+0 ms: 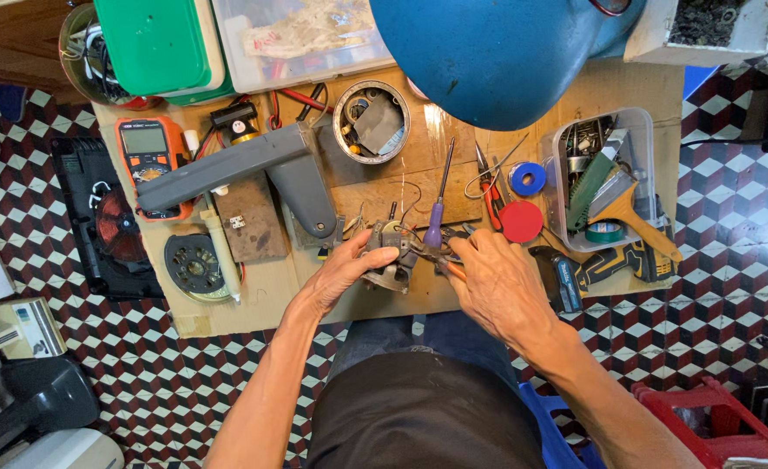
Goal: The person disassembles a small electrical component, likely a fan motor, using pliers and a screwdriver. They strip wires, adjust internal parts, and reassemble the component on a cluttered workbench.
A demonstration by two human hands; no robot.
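While the person sits at the low cardboard-covered workbench (253, 295), both hands meet over a small electric motor assembly (390, 260) at the front centre of the bench.

1. Left hand (345, 274): fingers wrapped around the left side of the motor assembly, thumb on top. The grip is closed on the part and steadies it just above the bench surface.
2. Right hand (497, 282): closed on a pair of orange-handled pliers (447, 263). The plier nose points left and meets the wires on the right side of the motor assembly. How far the plier nose is parted cannot be told.
3. Purple-handled screwdriver (437, 213): lies on the bench just behind the motor assembly, shaft pointing away from the person.

Surrounding items:
- Grey fan bracket (253, 165): lies to the left rear, its foot near the motor assembly.
- Orange multimeter (148, 148): far left of the bench.
- Round metal tin (372, 122): rear centre, holding small parts.
- Red round lid (521, 221) and blue solder spool (527, 179): right of the screwdriver.
- Clear plastic bin (640, 130): right side, filled with tools and tape.
- Blue lamp shade (497, 52): overhangs the rear of the bench.
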